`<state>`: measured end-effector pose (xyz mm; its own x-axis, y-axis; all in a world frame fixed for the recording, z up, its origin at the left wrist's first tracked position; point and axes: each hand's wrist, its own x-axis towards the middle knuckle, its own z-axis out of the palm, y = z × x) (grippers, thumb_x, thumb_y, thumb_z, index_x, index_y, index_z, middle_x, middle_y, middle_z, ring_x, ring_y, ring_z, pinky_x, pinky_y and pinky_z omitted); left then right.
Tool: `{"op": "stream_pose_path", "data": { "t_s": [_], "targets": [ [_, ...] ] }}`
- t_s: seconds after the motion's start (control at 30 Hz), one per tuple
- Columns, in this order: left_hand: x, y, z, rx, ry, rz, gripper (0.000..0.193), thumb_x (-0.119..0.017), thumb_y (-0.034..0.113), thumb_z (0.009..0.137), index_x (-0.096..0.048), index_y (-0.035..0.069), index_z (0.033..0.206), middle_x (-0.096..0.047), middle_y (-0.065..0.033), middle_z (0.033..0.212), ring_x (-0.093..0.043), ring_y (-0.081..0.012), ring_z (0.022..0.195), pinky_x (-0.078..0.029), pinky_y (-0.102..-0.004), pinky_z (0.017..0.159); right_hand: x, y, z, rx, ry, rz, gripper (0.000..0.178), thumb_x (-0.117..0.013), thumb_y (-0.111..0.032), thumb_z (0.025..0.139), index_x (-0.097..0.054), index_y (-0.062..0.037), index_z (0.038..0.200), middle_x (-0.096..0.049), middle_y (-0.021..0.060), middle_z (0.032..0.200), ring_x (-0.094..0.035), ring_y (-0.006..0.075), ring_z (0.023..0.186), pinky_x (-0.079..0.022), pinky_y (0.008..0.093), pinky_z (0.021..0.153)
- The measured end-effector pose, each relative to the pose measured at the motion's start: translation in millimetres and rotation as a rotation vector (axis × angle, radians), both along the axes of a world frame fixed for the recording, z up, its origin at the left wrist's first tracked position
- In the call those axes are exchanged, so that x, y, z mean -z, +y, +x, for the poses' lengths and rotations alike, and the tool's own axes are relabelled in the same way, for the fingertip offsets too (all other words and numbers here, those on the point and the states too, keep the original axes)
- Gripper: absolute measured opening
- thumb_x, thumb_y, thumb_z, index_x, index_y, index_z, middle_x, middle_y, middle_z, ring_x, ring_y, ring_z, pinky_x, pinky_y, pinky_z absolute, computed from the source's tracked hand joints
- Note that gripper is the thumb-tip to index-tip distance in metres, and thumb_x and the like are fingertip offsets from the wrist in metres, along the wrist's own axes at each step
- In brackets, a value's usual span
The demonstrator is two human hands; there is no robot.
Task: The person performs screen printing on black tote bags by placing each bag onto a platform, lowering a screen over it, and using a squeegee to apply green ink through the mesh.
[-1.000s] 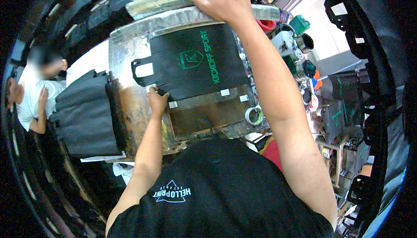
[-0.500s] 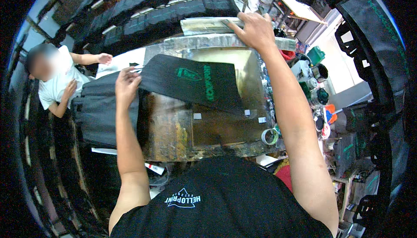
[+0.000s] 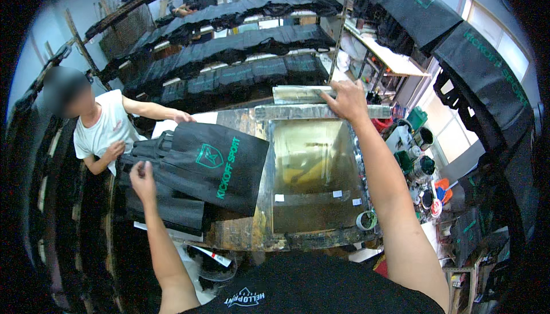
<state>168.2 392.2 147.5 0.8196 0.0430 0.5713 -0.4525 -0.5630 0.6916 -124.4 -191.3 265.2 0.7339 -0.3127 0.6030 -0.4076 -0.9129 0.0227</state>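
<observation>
Cans (image 3: 425,142), dark inside, stand rightward — right fingers (image 3: 342,88) grip a frame (image 3: 298,94), left fingers (image 3: 137,171), released, near black bag (image 3: 243,168).

A printing workshop all round me: a stained, worn wooden table (image 3: 232,229) in front, open round pots smeared dark green (image 3: 424,166) crowding its right side, a flat black fabric bag printed in green (image 3: 243,162) over its left, rows of black fabric bags (image 3: 229,55) beyond it!
</observation>
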Motion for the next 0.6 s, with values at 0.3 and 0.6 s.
{"op": "stream_pose_path", "data": {
  "t_s": [0.3,0.6],
  "targets": [
    [154.1,-102.1,-273.4,0.812,0.715,0.081,0.04,-0.074,0.039,0.094,-0.076,0.002,0.109,-0.075,-0.0172,0.108,-0.072,-0.0279,0.095,-0.055,-0.0396,0.08,-3.3,-0.9,0.8,-0.003,0.001,0.038,0.052,-0.061,-0.061,0.091,-0.069,-0.0102,0.092,-0.072,0.0124,0.089,-0.068,0.0321,0.097,-0.041,0.0534,0.095],
    [249.2,-115.4,-319.1,0.766,1.055,0.375,0.085,-0.075,0.072,0.079,-0.071,-0.003,0.118,-0.073,-0.0103,0.087,-0.069,-0.0222,0.08,-0.055,-0.0347,0.072,-14.3,-0.9,7.9,0.0,0.03,0.058,0.055,-0.056,-0.062,0.094,-0.071,-0.0098,0.092,-0.072,0.0139,0.089,-0.068,0.0318,0.097,-0.041,0.0515,0.093]
  ]
}}
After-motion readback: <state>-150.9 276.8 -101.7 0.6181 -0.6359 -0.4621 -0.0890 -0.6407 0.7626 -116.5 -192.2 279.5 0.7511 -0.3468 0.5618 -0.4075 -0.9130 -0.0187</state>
